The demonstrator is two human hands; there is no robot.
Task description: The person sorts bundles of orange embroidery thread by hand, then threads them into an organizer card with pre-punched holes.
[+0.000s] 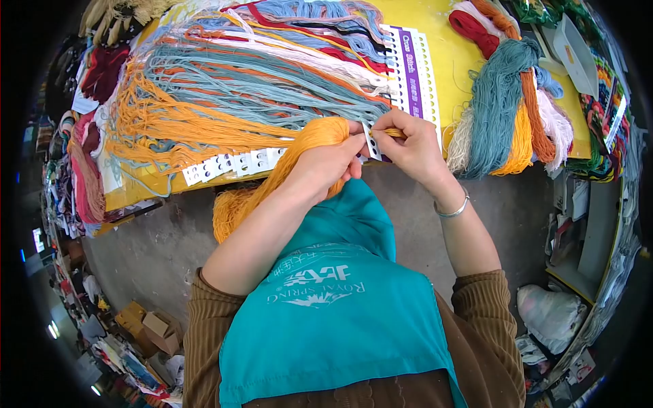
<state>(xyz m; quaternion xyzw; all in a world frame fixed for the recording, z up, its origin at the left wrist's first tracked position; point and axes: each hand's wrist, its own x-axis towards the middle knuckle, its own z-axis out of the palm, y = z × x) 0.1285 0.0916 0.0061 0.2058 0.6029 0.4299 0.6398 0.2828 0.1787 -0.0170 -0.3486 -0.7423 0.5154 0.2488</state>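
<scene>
My left hand (326, 165) is closed around a white punched thread card (371, 143), with a thick orange-yellow skein (279, 173) draped over the hand and hanging below the table edge. Thumb and finger of my right hand (413, 144) pinch a few orange-yellow threads (396, 133) right beside the card. Just beyond both hands, long teal threads (238, 88) and orange-yellow threads (183, 126) lie spread over the table. Their right ends meet a purple and white printed card strip (411, 68) with holes along it.
More skeins, including a teal one (500, 95), lie at the table's right. Several white punched cards (231, 164) line the front edge of the yellow table (449, 81). A white tray (575, 54) sits at the far right. Cardboard boxes (160, 330) and a plastic bag (549, 316) are on the floor.
</scene>
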